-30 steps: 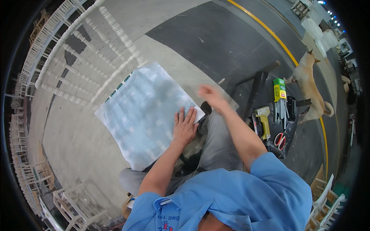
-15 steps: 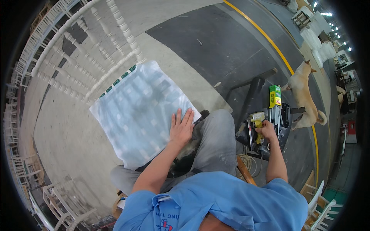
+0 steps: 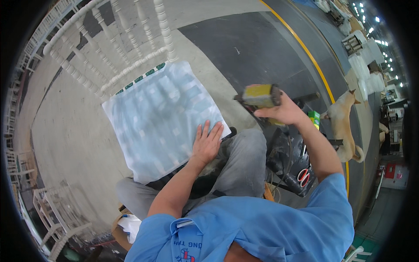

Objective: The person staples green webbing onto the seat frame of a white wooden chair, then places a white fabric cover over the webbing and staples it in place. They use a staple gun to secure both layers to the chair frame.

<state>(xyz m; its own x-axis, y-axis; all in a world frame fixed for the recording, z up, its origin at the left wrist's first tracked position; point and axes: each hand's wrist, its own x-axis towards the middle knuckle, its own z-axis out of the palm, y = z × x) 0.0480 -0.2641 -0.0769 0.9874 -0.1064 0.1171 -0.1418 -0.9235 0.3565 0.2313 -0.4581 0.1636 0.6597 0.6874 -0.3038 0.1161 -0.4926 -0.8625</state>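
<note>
My left hand (image 3: 207, 142) lies flat with spread fingers on the near right part of a white cloth (image 3: 157, 118). This cloth covers the seat of a white chair with a turned-spindle back (image 3: 126, 70); strips of green webbing (image 3: 139, 79) peek out along its back edge. To the right of the seat, my right hand (image 3: 283, 109) grips a yellow and black staple gun (image 3: 258, 96), held in the air and blurred by motion. Its nose points left, toward the seat. Beneath the cloth, the seat itself is hidden.
On a dark stand (image 3: 283, 153) at my right lie red-handled scissors (image 3: 303, 177) and a green and yellow box (image 3: 314, 118). A tan dog (image 3: 342, 118) stands beyond it, by the yellow floor line. More white chairs (image 3: 56, 218) stand at the left.
My right hand has lifted the staple gun off the stand and carried it up and left toward the seat. My left hand stays on the cloth. The scissors have come into sight.
</note>
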